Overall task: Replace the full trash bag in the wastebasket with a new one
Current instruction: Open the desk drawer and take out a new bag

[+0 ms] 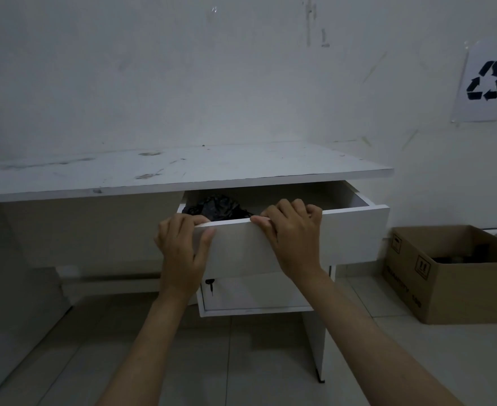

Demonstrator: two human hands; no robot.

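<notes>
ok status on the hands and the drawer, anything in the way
Left hand and right hand both gripping drawer front edge. Drawer partly open, crumpled black bag inside. Nothing in the way.

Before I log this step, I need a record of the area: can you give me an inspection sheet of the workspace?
Surface: white desk top, scuffed and stained, nothing standing on it.
Job's things: black crumpled plastic, likely trash bags, lies in the drawer, which is pulled partly out. No wastebasket in view.
Clutter: open cardboard box on the floor to the right, dark contents unclear.
Grippers: left hand and right hand both grip the drawer front's top edge.
Cables: nothing seen.
Surroundings: recycling sign taped to the wall, key in the lock of the cabinet door below the drawer, tiled floor.
</notes>
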